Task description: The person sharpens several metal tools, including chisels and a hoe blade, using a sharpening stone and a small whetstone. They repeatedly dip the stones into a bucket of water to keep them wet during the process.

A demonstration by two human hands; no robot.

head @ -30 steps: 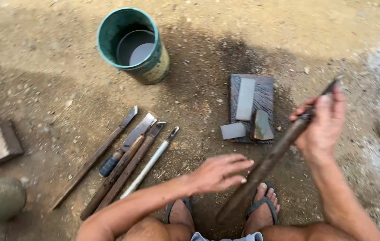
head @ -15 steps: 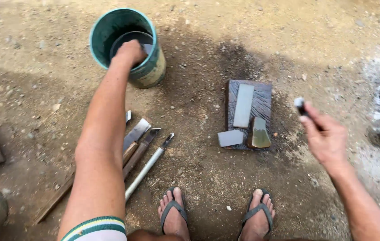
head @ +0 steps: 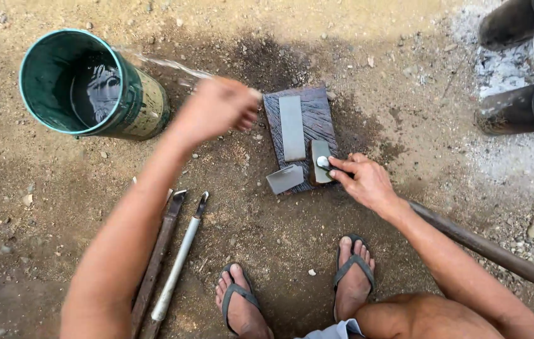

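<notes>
Bare dirt (head: 41, 207) spreads under us, dry and pale at the edges, dark and damp around the middle where we squat in flip-flops. Ash-grey ground lies at the upper right, with two dark boots (head: 518, 110) of another person standing on it.

Our left hand (head: 213, 107) reaches forward from a long, stretched arm, hovering above the ground between the bucket (head: 135, 107) and the board (head: 317, 116). Its fingers are curled loosely inward, holding nothing we can see; a thin streak of water trails in the air from the bucket's rim toward the hand. The green bucket stands at the upper left, tilted toward us, with water in its bottom.

Our right hand (head: 364, 182) rests low at the board's near right corner, forearm angled back toward our knee. Its fingers pinch the metal tip (head: 323, 162) of a long tool, pressing it onto a small stone (head: 319, 150). The tool's dark handle (head: 480, 245) runs back under the wrist and out to the right along the ground.

On the dark board lies a long grey stone (head: 291, 127), upright along its length. Another flat grey piece (head: 284, 179) leans off the board's near edge. Two long-handled tools (head: 176, 257) lie side by side on the dirt beneath our left arm.
</notes>
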